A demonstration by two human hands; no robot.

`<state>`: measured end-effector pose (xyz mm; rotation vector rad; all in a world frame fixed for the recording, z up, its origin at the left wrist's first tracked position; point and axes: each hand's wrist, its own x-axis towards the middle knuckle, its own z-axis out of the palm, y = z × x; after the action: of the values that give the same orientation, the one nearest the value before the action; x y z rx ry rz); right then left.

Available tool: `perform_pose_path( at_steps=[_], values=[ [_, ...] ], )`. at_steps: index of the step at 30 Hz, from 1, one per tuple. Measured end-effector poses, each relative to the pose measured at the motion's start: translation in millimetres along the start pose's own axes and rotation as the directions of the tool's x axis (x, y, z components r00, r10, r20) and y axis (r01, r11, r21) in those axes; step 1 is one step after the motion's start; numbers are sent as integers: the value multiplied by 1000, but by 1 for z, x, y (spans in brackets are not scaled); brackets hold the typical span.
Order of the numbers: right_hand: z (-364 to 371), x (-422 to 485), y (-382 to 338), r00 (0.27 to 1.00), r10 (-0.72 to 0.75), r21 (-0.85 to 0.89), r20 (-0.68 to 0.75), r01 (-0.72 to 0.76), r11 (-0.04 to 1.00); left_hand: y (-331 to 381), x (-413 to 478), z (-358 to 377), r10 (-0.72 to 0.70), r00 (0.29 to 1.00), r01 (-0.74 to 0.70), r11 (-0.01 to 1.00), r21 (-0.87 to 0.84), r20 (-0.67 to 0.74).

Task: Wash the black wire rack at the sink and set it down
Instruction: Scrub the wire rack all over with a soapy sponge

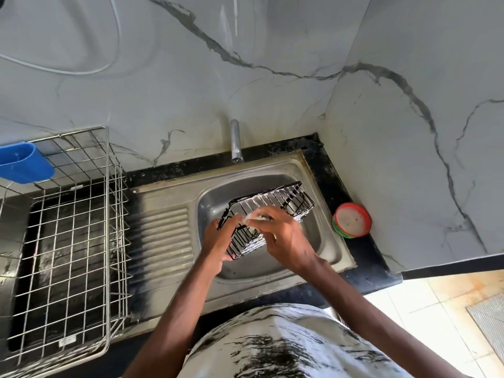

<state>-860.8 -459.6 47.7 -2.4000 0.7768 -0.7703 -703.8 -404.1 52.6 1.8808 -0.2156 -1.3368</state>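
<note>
Scrubbing black wire rack (275,200) over sink (324,241), end gripped in left hand (218,241), soapy sponge (257,217) pinched in right hand (286,241); best worked wire by wire, kept low.

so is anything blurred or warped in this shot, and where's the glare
Head view: wide-angle warp bows the silver wire dish drainer; the right hand and its pale soapy pad are slightly motion-smeared over the black wire rack; daylight overexposes the tiled floor; a faint sheen streaks the marble wall.
</note>
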Motion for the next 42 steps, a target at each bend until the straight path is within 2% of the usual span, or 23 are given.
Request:
perform_pose_path(
  at_steps=[4,8,11,17,21,26,28,33,35,38,42],
  values=[
    [-9,-15,4,997,36,56,65,-39,998,-15,21,-3,44,999,-44,999,11,-8],
    [-5,12,2,999,48,32,-16,-47,998,-6,8,0,41,999,-41,999,31,2],
    [4,33,2,992,111,19,-63,-110,994,0,2,3,11,1000,-11,1000,21,10],
    [4,3,4,999,-39,35,-31,40,999,-5,9,-7,-14,1000,15,999,-33,22],
    [-6,-9,37,997,61,-28,-57,-63,998,-4,5,-10,1,999,-2,1000,16,38],
    [-13,-7,68,950,216,-90,-225,-241,966,-8,6,-11,3,999,-5,999,36,35],
    [-6,-5,55,960,179,-82,-216,-201,976,-7,2,-8,-5,1000,4,999,33,31],
    [11,-9,5,993,-24,-13,-113,22,1000,-7,6,-7,11,1000,-11,1000,15,10],
    [7,-14,7,995,-44,-21,-89,42,999,-5,6,-8,19,1000,-20,999,28,12],
    [-5,-19,41,984,34,-102,-174,-52,993,-1,9,-9,19,1000,-20,999,45,22],
    [-26,-27,98,917,241,-118,-318,-291,950,2,13,-9,26,999,-27,998,53,29]
  ],
)
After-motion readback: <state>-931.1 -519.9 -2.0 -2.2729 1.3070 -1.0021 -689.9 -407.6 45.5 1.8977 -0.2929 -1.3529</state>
